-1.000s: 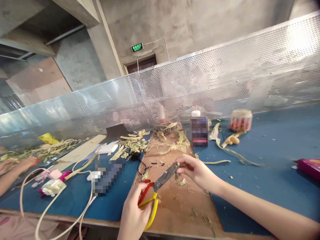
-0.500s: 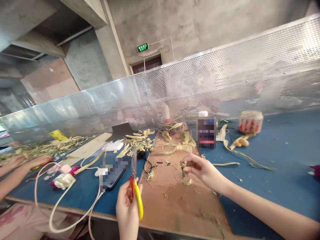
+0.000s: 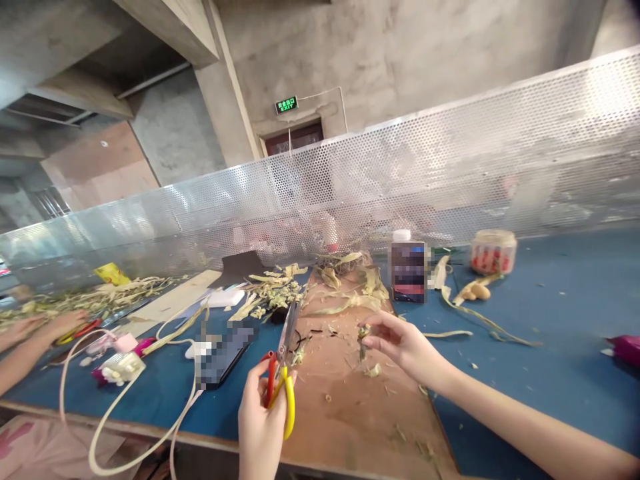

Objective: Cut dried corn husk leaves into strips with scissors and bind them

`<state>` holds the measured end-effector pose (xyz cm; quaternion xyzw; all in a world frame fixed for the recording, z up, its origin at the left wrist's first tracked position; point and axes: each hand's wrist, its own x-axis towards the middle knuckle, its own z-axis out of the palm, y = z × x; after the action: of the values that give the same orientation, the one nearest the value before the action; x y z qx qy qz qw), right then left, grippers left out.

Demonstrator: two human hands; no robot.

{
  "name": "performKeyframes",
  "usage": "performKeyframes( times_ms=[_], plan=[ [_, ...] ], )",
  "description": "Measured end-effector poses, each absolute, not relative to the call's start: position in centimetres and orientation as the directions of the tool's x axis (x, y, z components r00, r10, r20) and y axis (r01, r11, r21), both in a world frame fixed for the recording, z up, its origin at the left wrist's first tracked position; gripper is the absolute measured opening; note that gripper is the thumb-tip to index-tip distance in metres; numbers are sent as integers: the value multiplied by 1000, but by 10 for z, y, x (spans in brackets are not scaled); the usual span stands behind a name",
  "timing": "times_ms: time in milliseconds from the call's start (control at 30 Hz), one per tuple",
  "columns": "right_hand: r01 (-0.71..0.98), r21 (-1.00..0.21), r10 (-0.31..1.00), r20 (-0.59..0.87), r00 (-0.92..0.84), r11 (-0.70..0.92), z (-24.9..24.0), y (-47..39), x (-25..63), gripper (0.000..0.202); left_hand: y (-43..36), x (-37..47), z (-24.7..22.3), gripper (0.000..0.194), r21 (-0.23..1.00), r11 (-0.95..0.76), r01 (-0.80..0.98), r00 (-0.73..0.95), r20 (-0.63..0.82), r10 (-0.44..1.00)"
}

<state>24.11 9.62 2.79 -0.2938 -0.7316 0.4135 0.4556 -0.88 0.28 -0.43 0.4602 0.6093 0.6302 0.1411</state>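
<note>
In my left hand [image 3: 265, 413] is a pair of scissors [image 3: 287, 390] with one red and one yellow handle, its blades pointing up and away. Above the brown board [image 3: 340, 420], my right hand [image 3: 395, 343] pinches a small piece of dried plant [image 3: 365, 333] between thumb and fingertips. The scissors' blades stay well apart from that piece. Scraps and pale dried husks [image 3: 350, 301] lie on the board beyond my hands. A heap of curled dried pieces [image 3: 280, 287] sits left of the board's far end.
Left of the board lie a phone [image 3: 227, 353] and a looping pale cable [image 3: 95, 433]. A co-worker's hand [image 3: 70, 325] is at far left. A standing screen [image 3: 409, 270], a jar [image 3: 493, 252] and dried strips [image 3: 500, 333] are on the right. A perforated metal panel [image 3: 300, 193] runs behind.
My left hand has shifted slightly right, and the scissors now lean to the right with their handles further apart. My right hand still holds the plant piece. The camera view has tilted slightly.
</note>
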Motion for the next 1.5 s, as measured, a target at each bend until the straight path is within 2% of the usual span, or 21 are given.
performKeyframes(
  times_ms=[133,333,533,933,1500],
  plan=[
    [43,-886,817,405,-410,461,26,97,241,26,1,-8,-3,44,872,-199,448,-499,428,754],
    [-29,-885,785,426,-450,464,23,96,241,26,-4,1,4,38,789,-201,581,-233,398,887],
    [-28,-883,785,432,-445,469,23,94,241,22,-5,5,7,34,754,-232,615,-165,411,896],
    [-6,-879,800,436,-413,476,22,96,242,20,-3,3,-1,34,635,-264,726,-149,520,841],
    [-27,-893,806,418,-420,450,23,94,241,19,-6,3,2,30,705,-230,670,-157,438,885]
  ],
)
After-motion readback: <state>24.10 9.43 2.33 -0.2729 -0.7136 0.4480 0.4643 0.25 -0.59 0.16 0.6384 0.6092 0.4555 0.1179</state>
